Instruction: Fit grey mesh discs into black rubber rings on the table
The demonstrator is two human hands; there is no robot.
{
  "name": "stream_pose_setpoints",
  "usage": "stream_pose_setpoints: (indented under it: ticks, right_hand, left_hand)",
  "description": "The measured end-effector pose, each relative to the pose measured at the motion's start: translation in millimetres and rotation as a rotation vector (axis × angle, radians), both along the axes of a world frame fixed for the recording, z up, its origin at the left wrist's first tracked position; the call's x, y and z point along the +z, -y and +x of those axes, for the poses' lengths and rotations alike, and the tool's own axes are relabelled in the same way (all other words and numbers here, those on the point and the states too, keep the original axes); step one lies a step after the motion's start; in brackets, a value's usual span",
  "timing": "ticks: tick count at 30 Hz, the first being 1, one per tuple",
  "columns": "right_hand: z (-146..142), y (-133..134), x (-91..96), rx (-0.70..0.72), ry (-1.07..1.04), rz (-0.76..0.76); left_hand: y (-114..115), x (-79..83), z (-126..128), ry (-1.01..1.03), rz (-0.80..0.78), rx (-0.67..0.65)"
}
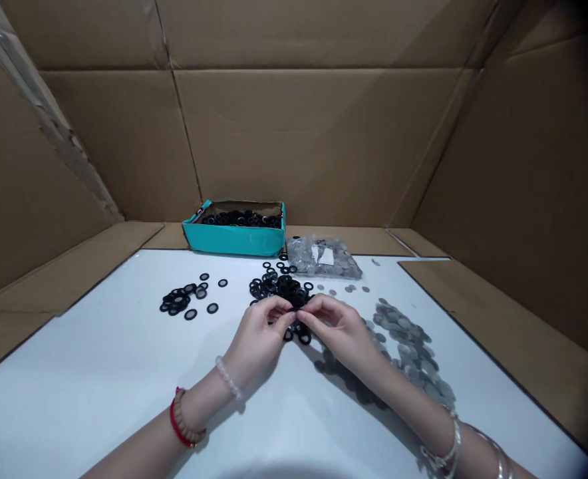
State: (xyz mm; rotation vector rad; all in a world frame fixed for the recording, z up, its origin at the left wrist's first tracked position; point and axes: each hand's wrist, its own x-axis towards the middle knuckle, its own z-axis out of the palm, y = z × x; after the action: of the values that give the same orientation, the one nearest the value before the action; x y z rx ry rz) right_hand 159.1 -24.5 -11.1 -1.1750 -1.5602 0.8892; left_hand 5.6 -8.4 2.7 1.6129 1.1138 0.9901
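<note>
- In the head view, my left hand [257,330] and right hand [338,327] pinch narrowly, fingertips meeting on what looks like a black rubber ring [294,308], just before the heap of rings [279,289].
- It should handle light, soft and flexible; I'd take it by the rim.
- From that heap, grey metal discs [404,339] lie rightward on the white bench [74,386], a teal box [234,243] sits behind, and a plastic bag [324,258] sits behind-right.

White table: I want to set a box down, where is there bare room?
The white table is barest at near left, before the small black ring cluster. Crowded: the central black ring pile by the left hand and right hand, and the grey discs on the right.
</note>
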Motion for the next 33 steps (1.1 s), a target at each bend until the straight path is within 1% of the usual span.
stream_pose_setpoints:
  ticks: [3,5,7,10,15,17,19,21,23,26,28,30,33]
  right_hand:
    - [-0.3,-3.1,-5.2,0.047,-0.092,-0.086]
    - [-0.5,-5.2,-8.8,0.077,-0.174,-0.111]
    - [0.0,-7.0,-10.9,0.095,-0.217,-0.121]
    - [2.4,-8.7,-9.9,0.11,-0.153,-0.112]
    - [3.8,-5.9,-0.7,0.112,0.017,-0.014]
    - [2.8,-2.9,3.0,0.08,0.066,0.034]
    - [1.8,-0.3,5.6,0.04,0.101,0.078]
    - [1.5,1.1,6.5,0.023,0.108,0.088]
    - [1.7,0.7,5.6,0.032,0.087,0.053]
    - [1.9,-2.0,1.8,0.078,0.031,-0.039]
    - [1.7,-3.7,-0.2,0.12,-0.001,-0.075]
    - [1.7,-4.2,-0.6,0.139,-0.009,-0.065]
    - [2.3,-3.1,1.9,0.155,0.034,-0.033]
  left_hand:
    - [0.4,-2.8,2.8,0.18,-0.128,0.013]
    - [0.7,-2.6,4.3,0.287,-0.211,-0.002]
    - [0.7,-1.1,4.5,0.339,-0.244,-0.029]
    - [-0.3,1.0,2.0,0.274,-0.191,-0.056]
    - [-1.4,0.3,-3.2,-0.033,0.115,-0.026]
    - [-1.0,-0.5,-3.4,-0.098,0.151,-0.008]
    - [-0.8,-1.2,-2.8,-0.108,0.123,-0.005]
    - [-1.1,-1.4,-1.8,-0.062,0.076,-0.019]
    - [-1.9,-1.3,-0.9,0.041,0.009,-0.037]
    - [-2.7,-0.4,-0.1,0.228,-0.154,-0.024]
    - [-3.0,0.5,-0.3,0.288,-0.233,-0.019]
    - [-3.9,1.7,-1.3,0.279,-0.226,-0.038]
    - [-6.0,3.2,-3.4,0.194,-0.156,-0.086]
